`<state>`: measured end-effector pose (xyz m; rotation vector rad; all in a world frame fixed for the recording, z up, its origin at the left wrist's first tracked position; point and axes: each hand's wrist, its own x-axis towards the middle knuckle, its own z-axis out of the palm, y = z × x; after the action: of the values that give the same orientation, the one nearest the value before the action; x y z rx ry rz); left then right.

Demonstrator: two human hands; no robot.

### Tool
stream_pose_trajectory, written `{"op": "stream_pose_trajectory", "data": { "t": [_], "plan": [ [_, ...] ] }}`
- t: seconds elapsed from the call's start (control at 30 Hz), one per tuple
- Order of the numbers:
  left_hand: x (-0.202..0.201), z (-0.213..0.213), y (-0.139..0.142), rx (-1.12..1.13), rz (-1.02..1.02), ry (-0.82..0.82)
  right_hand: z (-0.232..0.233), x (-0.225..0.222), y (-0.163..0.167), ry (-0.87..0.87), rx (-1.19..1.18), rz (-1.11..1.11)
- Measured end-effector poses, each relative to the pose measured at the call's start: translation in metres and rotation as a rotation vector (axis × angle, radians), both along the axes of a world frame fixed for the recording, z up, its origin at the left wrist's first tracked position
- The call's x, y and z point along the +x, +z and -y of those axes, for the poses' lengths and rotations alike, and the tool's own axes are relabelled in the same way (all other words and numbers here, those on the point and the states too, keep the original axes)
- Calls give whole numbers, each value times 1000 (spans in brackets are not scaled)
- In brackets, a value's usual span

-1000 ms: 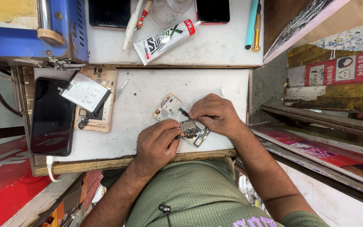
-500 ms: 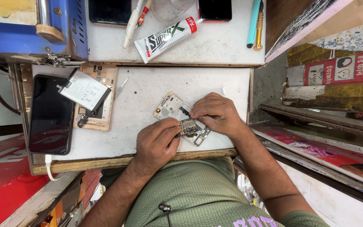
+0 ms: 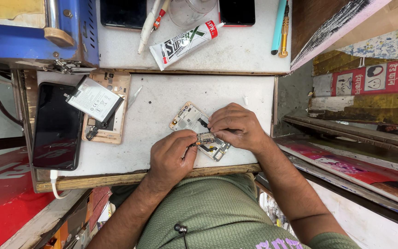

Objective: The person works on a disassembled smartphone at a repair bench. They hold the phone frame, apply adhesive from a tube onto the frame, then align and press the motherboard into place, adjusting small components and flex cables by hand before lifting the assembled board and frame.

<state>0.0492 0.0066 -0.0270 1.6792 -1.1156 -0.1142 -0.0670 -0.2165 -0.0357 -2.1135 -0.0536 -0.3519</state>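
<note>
Both hands work on an opened phone frame (image 3: 190, 121) lying on the white bench top (image 3: 162, 115). The left hand (image 3: 171, 159) pinches a small circuit board (image 3: 206, 138) over the frame; the right hand (image 3: 236, 127) grips a thin dark tool (image 3: 202, 123) touching it. A gold phone shell (image 3: 111, 110) with its battery (image 3: 93, 99) lies well apart.

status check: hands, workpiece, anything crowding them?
Left hand and right hand both on the opened phone frame, pinching a small circuit board. Nothing crowding them.
</note>
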Motion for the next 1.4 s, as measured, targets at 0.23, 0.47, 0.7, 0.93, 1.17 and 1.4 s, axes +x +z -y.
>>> {"op": "stream_pose_trajectory", "data": {
  "t": [0.23, 0.47, 0.7, 0.93, 1.17, 1.4],
  "plan": [
    [7, 6, 10, 94, 35, 29, -2, 3, 6, -76, 109, -119],
    [39, 20, 29, 289, 67, 8, -8, 8, 13, -166, 11, -187],
    [64, 40, 35, 480, -50, -99, -19, 16, 26, -138, -216, -145],
    [69, 35, 41, 600, -191, -112, -22, 19, 31, -96, -353, -141],
    [58, 28, 41, 558, -336, -28, -22, 20, 28, -100, -335, -133],
    [49, 14, 39, 428, -223, 55, -21, 18, 26, -97, -322, -144]
  ]
}}
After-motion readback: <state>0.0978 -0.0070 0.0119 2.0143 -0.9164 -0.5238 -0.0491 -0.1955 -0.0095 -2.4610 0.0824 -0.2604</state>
